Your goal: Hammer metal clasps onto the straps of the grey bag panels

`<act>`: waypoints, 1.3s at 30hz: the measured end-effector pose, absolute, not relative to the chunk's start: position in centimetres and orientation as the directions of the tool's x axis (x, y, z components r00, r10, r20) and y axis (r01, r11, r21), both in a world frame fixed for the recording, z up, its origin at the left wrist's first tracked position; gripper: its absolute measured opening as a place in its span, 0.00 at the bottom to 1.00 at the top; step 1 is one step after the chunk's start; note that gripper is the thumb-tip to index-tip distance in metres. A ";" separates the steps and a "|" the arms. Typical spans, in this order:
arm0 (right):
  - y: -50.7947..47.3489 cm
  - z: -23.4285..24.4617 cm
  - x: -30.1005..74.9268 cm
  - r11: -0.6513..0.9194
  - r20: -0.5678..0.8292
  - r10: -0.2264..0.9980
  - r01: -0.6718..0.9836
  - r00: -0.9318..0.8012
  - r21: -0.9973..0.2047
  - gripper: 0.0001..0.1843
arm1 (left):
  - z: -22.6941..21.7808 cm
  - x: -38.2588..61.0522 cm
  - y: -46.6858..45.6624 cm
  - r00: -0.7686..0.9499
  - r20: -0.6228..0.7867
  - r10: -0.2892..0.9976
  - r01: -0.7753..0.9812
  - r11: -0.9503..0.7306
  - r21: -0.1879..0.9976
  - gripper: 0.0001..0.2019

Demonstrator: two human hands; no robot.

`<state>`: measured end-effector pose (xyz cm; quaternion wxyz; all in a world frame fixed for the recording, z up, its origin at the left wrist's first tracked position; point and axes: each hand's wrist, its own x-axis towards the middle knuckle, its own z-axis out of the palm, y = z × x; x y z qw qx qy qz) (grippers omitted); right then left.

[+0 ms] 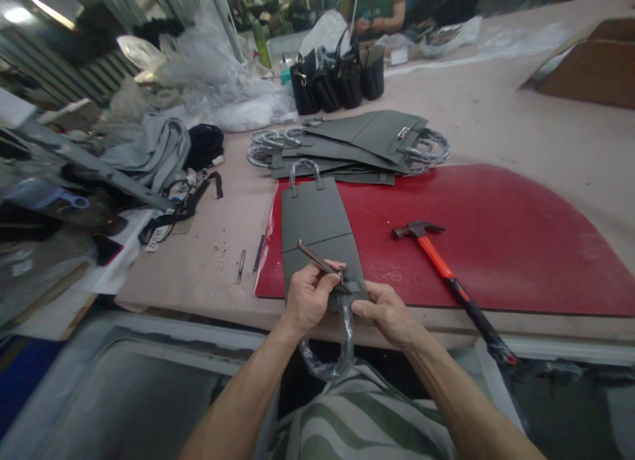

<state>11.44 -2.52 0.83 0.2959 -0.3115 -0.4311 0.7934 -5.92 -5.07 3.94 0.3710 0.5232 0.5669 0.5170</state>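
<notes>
My left hand [310, 298] grips a slim dark metal hand tool [321, 261], possibly flat tweezers, with its tip near the strap. My right hand [384, 314] pinches the end of a dark grey leather bag panel [317, 222] at a narrow strap [353, 286]. The panel lies on a red board [496, 241]. A handle wrapped in clear plastic [327, 357] hangs from the near end, past the table edge. Another metal-looking handle [305, 172] sits at the far end. My hands partly hide the panel's near end.
A claw hammer [436, 255] with an orange handle lies right of the panel. Beyond are stacked grey panels [357, 145] and black bags [337, 79]. Two small tools [241, 266] lie left. A co-worker [372, 10] stands across the table.
</notes>
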 end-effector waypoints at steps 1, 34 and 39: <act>-2.4 1.0 11.6 -0.447 -0.238 0.732 -0.187 -0.638 -0.875 0.22 | 4.1 -6.0 -5.0 -0.173 0.114 0.978 0.212 -0.077 0.974 0.06; -2.6 0.0 11.4 -0.489 -0.433 0.841 -0.115 -0.324 -0.865 0.10 | 1.3 -3.6 -2.5 -0.104 0.206 0.973 0.438 -0.141 0.888 0.09; -3.4 0.3 12.0 -0.469 -0.452 0.846 0.007 -0.282 -0.883 0.07 | -0.2 -3.6 -2.8 -0.049 0.284 0.958 0.523 -0.217 0.824 0.08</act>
